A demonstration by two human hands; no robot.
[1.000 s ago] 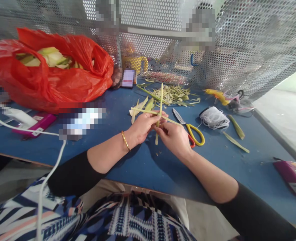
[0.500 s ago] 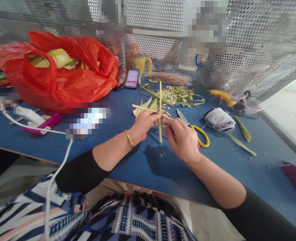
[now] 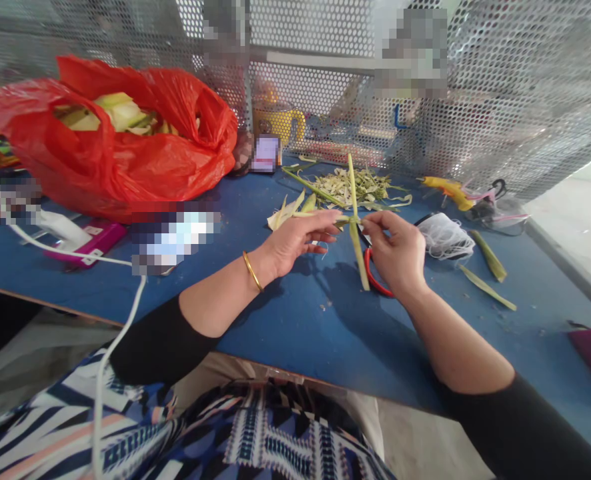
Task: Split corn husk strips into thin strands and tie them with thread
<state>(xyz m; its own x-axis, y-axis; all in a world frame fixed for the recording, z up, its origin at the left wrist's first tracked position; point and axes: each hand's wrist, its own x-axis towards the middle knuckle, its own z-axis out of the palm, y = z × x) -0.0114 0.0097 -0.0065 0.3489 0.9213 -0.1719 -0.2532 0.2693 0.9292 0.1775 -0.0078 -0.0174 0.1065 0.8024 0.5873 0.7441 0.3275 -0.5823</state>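
The right hand pinches crossed green strips above a blue table.

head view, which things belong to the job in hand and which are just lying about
Likely the job: crossed strips, scissors, white thread, shavings, red bag.

Likely just lying about: yellow mug, upright screen, left power strip.

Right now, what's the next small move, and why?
I'd probably bring the left hand in to steady the crossed strips: its fingers look spread beside the crossing, while the right hand pinches close to it. Whether the left grips a strip is unclear.
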